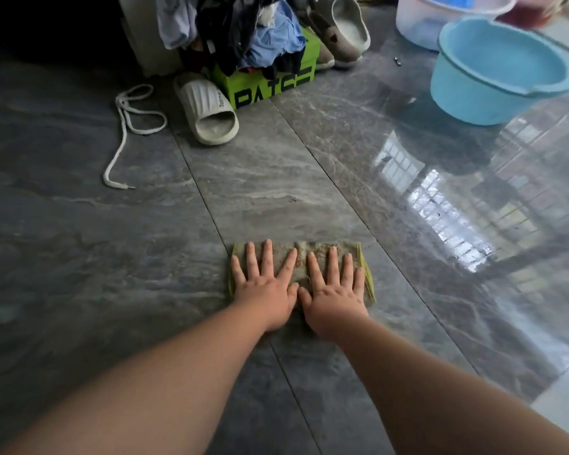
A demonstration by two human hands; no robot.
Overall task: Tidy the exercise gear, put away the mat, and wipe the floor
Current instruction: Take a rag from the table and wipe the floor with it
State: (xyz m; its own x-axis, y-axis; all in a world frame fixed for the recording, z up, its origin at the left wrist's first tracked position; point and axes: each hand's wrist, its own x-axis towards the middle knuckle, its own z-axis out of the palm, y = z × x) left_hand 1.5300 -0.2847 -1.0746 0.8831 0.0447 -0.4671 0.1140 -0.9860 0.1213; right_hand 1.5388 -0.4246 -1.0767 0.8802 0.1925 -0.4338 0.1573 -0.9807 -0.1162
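Cloth flat on floor under both palms | left hand and right hand side by side, fingers spread, pressing, likely to spread load for wiping | blue basin well ahead, right | slipper ahead, left.

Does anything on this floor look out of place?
Yes: a loose white cord lies tangled on the tiles beside a single white slide sandal, and clothes spill in a heap over the green box.
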